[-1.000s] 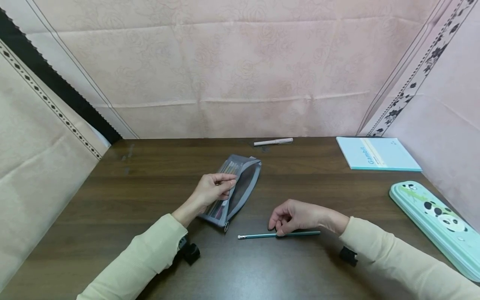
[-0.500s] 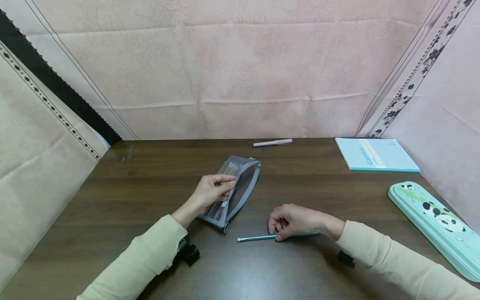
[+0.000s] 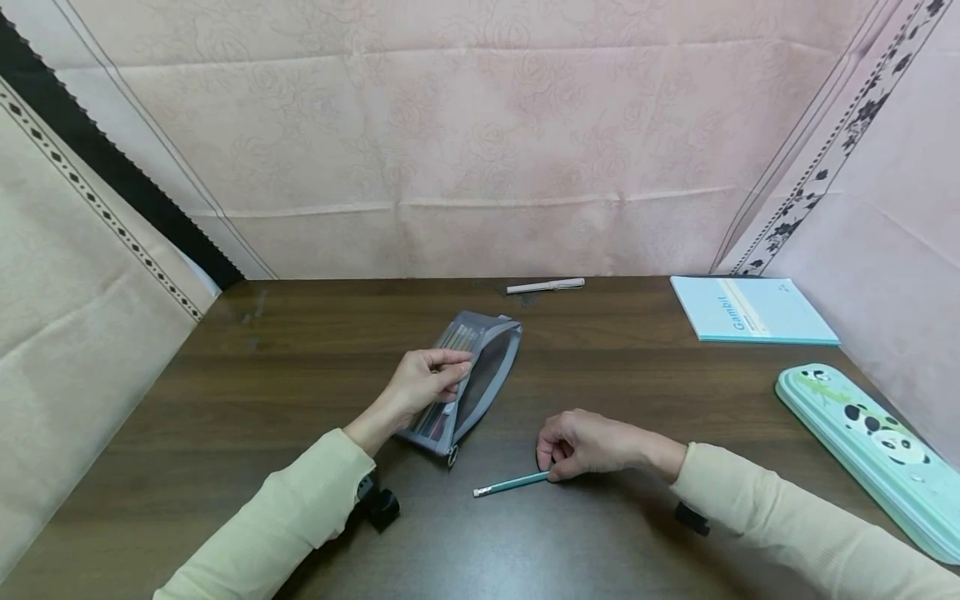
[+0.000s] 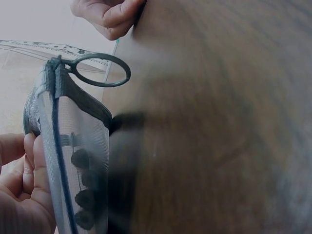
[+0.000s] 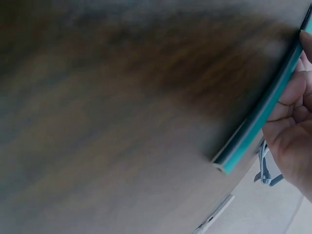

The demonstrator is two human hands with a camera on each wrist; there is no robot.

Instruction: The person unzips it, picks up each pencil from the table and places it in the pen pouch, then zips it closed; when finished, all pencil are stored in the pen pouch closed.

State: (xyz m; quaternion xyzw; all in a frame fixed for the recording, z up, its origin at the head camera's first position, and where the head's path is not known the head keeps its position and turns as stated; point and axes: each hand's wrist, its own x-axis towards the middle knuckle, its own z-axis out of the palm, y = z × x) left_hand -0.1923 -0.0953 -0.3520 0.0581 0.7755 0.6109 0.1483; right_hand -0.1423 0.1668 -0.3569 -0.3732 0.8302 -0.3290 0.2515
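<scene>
My left hand (image 3: 426, 385) pinches the edge of a grey-blue mesh pencil pouch (image 3: 491, 387), whose mouth gapes to the right. Several slim pens or pencils show through its mesh. A ring-shaped zipper pull (image 4: 102, 69) hangs at the pouch's near end. To the right, my right hand (image 3: 588, 446) pinches a teal pencil (image 3: 513, 483) between thumb and fingers. Its eraser end points left and slightly toward me; the rest is hidden behind the hand in the head view. The right wrist view shows the pencil's other end (image 5: 234, 151) close over the table.
A white pen (image 3: 545, 286) lies at the back edge of the brown table (image 3: 300, 500). A light blue booklet (image 3: 753, 308) lies back right, and a mint pencil case (image 3: 873, 450) with pandas lies at the right. Cloth (image 3: 487, 150) hangs behind.
My right hand has shifted slightly toward me and now pinches the pencil. The pencil's eraser end has swung toward me. My left hand and the pouch have stayed put.
</scene>
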